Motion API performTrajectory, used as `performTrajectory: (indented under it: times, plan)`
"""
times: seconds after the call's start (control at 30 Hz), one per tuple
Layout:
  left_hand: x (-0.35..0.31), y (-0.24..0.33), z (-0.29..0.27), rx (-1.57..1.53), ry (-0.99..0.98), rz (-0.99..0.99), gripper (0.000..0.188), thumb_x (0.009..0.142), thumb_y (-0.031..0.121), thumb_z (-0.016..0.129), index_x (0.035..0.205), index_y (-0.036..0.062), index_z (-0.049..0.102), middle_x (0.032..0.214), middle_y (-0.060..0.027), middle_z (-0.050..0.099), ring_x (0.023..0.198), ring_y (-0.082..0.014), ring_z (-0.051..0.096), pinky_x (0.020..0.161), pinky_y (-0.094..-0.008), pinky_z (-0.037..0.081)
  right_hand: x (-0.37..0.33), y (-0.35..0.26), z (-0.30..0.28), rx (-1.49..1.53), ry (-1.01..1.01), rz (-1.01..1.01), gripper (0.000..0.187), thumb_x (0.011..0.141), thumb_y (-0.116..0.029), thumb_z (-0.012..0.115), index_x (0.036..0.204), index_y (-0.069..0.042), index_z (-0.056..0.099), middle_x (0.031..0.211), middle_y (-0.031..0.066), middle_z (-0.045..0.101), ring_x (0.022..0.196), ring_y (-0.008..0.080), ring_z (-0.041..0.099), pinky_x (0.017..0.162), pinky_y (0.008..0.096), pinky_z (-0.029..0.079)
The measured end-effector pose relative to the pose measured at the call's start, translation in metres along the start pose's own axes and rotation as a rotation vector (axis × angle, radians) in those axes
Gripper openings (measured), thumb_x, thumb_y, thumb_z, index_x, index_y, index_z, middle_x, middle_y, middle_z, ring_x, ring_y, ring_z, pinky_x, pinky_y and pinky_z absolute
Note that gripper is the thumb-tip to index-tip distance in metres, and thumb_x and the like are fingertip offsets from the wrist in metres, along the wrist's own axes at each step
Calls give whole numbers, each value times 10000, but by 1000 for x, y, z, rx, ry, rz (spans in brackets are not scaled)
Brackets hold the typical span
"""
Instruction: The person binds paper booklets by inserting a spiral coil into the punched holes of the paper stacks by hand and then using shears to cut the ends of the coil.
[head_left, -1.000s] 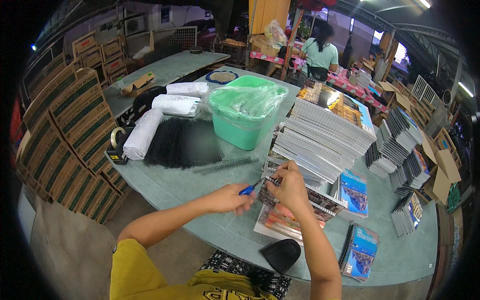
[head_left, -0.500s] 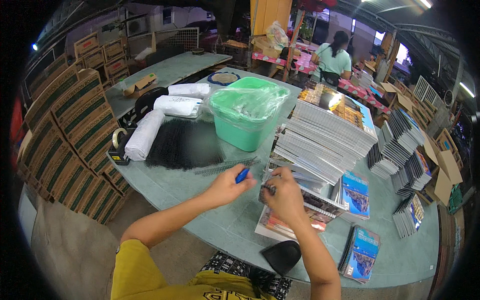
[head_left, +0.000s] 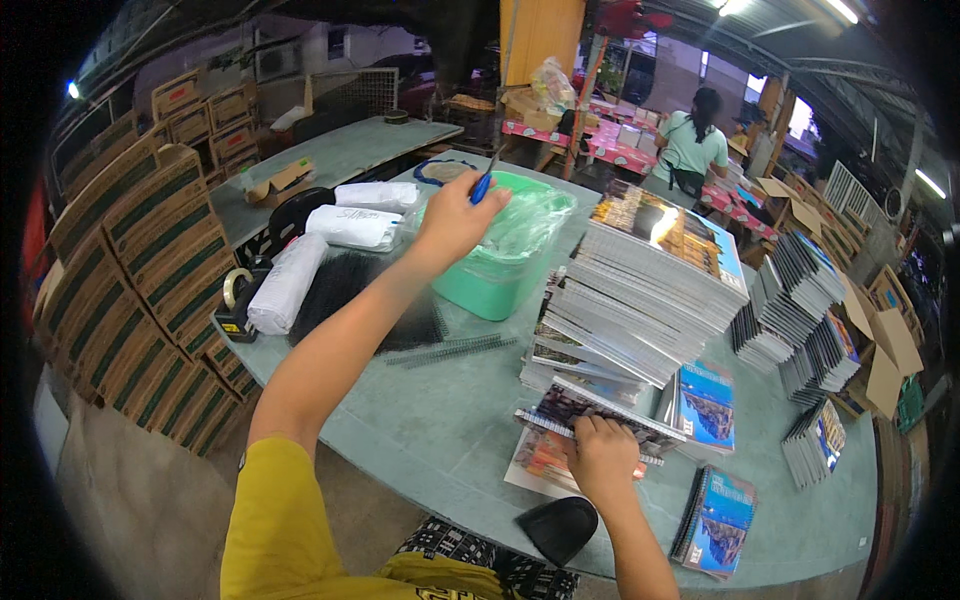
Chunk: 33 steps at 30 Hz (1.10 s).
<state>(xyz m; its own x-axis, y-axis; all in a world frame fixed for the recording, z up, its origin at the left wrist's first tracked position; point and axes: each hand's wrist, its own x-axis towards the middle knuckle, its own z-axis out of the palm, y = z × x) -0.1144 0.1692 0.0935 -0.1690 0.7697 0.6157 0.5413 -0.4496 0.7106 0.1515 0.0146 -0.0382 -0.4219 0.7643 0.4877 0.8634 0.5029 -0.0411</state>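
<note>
My left hand [head_left: 458,215] is raised over the green bin [head_left: 487,290], which is lined with clear plastic. Its fingers are closed around a blue-handled tool [head_left: 482,187] with a thin pointed metal tip; the exact kind is hard to tell. My right hand [head_left: 605,458] is curled over the edge of a spiral-bound book [head_left: 570,410] with a dark cover. That book is tilted in front of the tall stack of books [head_left: 640,290]. Beneath it lies a book with an orange-toned cover [head_left: 540,465]. Loose black binding coils [head_left: 460,350] lie left of the books.
White wrapped rolls [head_left: 290,285] and a tape dispenser [head_left: 235,305] stand at the table's left. Blue-covered books [head_left: 722,520] and a black rounded object [head_left: 560,530] lie near the front. More book stacks [head_left: 790,300] are at right. Cartons [head_left: 150,260] rise at left; a person [head_left: 690,150] stands behind.
My left hand has moved up and away with the blue-handled tool, from beside the book to over the bin. My right hand has shifted nearer and to the right along the book's edge.
</note>
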Motion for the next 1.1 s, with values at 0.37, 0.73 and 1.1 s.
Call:
performTrajectory:
  times: [0.37, 0.73, 1.1]
  plan:
    - [-223, -163, 31, 538, -498, 179, 405, 754, 271, 691, 1055, 21, 586, 973, -155, 563, 952, -348, 516, 825, -428, 410, -46, 74, -96, 174, 12, 348, 304, 798, -66, 624, 1080, 26, 557, 743, 144, 619, 639, 336, 606, 583, 396, 485]
    - [-187, -178, 20, 501, -313, 90, 241, 769, 154, 652, 967, 25, 605, 939, -151, 546, 934, -340, 503, 813, -407, 411, -184, 153, -63, -320, -77, 877, 416, 760, -77, 575, 1163, 4, 514, 1043, 226, 545, 836, 378, 602, 687, 451, 503]
    - [-202, -225, -40, 750, -447, -82, 203, 779, 55, 599, 968, -3, 555, 919, -201, 572, 913, -388, 537, 789, -459, 428, -186, 156, -17, -196, -118, 822, 357, 797, -142, 598, 1122, -3, 552, 969, 189, 571, 805, 374, 611, 679, 438, 499]
